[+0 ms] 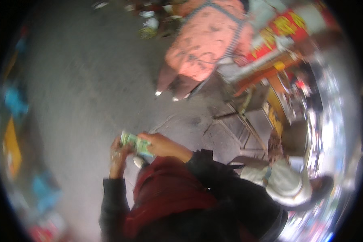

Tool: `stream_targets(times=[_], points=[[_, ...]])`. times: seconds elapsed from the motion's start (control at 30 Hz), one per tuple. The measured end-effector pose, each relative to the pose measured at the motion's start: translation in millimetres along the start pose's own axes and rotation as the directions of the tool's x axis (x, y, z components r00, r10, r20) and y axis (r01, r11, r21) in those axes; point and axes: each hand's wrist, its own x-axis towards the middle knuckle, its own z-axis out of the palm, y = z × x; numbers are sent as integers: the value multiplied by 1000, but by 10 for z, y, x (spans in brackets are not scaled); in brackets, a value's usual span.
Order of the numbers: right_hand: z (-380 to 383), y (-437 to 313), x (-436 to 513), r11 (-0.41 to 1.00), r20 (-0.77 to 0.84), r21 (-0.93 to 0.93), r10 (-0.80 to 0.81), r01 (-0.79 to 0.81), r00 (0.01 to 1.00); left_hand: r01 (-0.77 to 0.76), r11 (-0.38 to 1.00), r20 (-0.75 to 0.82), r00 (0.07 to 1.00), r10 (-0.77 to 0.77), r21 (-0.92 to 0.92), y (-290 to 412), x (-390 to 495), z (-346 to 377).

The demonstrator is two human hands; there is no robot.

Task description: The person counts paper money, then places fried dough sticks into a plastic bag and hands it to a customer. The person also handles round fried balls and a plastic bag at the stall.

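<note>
A green and pale paper item, likely banknotes (pixel 141 145), is held between my two hands in front of my dark red garment (pixel 169 187). My left hand (pixel 118 155) has its fingers bent around the left end of the paper. From the other side, my right hand (pixel 160 144) pinches the right part. Blur hides the print and how many pieces there are. Dark sleeves cover both my forearms. Below the paper shows a pale shoe tip (pixel 138 161).
A person in an orange-pink patterned garment (pixel 202 45) is ahead. To the right are a wooden-legged stand (pixel 245 127), a red banner with yellow writing (pixel 278 31) and a person in a pale top (pixel 286 183). Blurred blue items (pixel 15 99) line the left of the grey floor (pixel 78 90).
</note>
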Motion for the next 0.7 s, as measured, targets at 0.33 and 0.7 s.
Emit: stream_targets(times=[0.33,0.7], points=[[-1003,256,1322,989,-298,-109,59,-96,953,233,967,251,935,-252,103,922,2097,-124],[-2185,253,3603,841,-458,-534,-202,-87,866,439,881,251,885,-392,-174,2189,4341,-82]])
